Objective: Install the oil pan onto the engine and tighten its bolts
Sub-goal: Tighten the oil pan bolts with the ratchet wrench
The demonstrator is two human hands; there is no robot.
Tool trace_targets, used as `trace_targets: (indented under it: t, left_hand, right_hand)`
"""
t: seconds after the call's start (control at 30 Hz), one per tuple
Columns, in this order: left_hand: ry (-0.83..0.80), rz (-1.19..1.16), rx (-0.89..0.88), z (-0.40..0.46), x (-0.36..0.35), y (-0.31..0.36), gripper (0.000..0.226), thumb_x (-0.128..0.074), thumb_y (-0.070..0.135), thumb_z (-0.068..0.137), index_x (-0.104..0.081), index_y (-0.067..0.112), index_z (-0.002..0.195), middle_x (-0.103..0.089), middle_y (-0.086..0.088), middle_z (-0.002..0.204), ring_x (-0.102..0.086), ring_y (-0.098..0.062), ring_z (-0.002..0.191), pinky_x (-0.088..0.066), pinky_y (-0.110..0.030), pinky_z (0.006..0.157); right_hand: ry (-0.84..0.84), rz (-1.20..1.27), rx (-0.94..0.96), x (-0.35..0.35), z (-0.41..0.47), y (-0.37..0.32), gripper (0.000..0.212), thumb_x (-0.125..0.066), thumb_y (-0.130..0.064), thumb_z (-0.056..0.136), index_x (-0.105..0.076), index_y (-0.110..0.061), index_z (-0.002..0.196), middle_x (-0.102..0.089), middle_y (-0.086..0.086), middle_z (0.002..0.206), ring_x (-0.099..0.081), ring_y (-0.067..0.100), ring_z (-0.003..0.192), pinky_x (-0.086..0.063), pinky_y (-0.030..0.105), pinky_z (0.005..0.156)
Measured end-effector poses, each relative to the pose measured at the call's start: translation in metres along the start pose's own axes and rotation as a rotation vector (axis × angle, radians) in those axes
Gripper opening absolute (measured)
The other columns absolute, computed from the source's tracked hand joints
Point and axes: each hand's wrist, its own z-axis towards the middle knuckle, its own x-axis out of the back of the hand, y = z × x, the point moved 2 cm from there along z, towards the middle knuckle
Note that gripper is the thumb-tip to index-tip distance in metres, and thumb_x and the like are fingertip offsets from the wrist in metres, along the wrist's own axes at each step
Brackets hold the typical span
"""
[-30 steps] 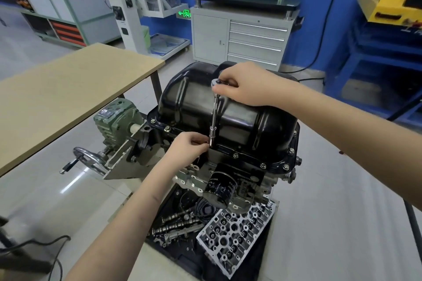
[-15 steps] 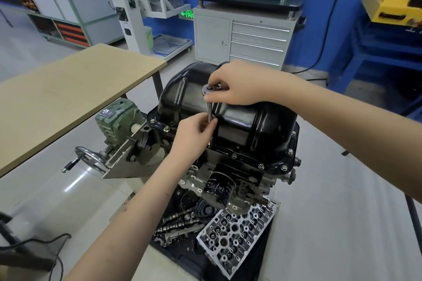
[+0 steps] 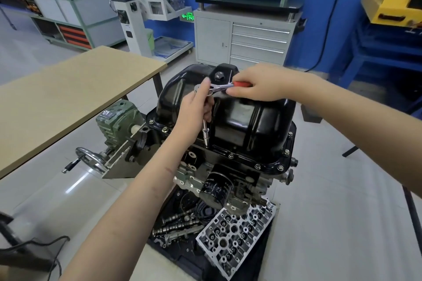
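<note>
Fingers of both hands curl round the ratchet [image 3: 219, 86] above the oil pan [image 3: 246, 121].

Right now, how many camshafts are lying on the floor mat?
2: one camshaft nearer the engine, the second camshaft beside it, both left of the cylinder head. Others may be hidden.

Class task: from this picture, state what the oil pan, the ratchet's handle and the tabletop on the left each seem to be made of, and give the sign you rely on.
Oil pan: probably pressed steel, painted gloss black; ribs, bright reflections.
Ratchet: polished chromed metal, mirror shine; its red grip under the right hand looks like plastic or rubber.
Tabletop: matte tan board, likely laminate or fibreboard; no visible grain.
</note>
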Motion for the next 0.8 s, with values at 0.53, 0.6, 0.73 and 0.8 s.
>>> trace_targets:
  t: [0.53,0.6,0.73,0.8]
  left_hand:
    - [0.031,-0.077,0.058,0.028,-0.007,0.017,0.057,-0.04,0.008,0.084,-0.041,0.019,0.029,-0.028,0.006,0.031,-0.02,-0.009,0.025,-0.014,-0.01,0.034]
    - [0.049,-0.095,0.036,0.027,-0.008,0.014,0.053,-0.042,0.01,0.086,-0.043,0.019,0.033,-0.031,0.006,0.033,-0.023,-0.009,0.027,-0.015,-0.012,0.035]
    - [0.091,-0.049,0.059,0.021,-0.006,0.014,0.058,-0.04,0.037,0.095,-0.046,0.021,0.039,-0.033,0.008,0.035,-0.029,-0.009,0.032,-0.023,-0.017,0.038]
    - [0.069,-0.003,0.055,0.012,-0.002,0.011,0.051,-0.036,0.046,0.096,-0.052,0.021,0.054,-0.041,0.008,0.038,-0.036,-0.009,0.033,-0.031,-0.018,0.039]
  right_hand:
    - [0.046,0.258,-0.257,-0.015,-0.054,-0.072,0.021,-0.034,-0.033,0.097,-0.036,-0.012,0.093,-0.049,0.007,0.088,-0.038,0.015,0.065,-0.028,0.027,0.053]
    - [0.046,0.273,-0.248,-0.017,-0.056,-0.075,0.028,-0.036,-0.041,0.095,-0.035,-0.014,0.087,-0.041,-0.002,0.073,-0.036,0.009,0.058,-0.024,0.023,0.048]
    - [0.146,0.203,-0.181,-0.018,-0.047,-0.051,0.027,-0.038,-0.04,0.095,-0.046,-0.015,0.092,-0.058,0.007,0.093,-0.051,0.024,0.081,-0.035,0.031,0.065]
    - [0.108,0.127,-0.139,-0.012,-0.038,-0.022,0.028,-0.039,-0.036,0.097,-0.052,-0.02,0.116,-0.059,0.008,0.114,-0.053,0.026,0.101,-0.04,0.032,0.079]
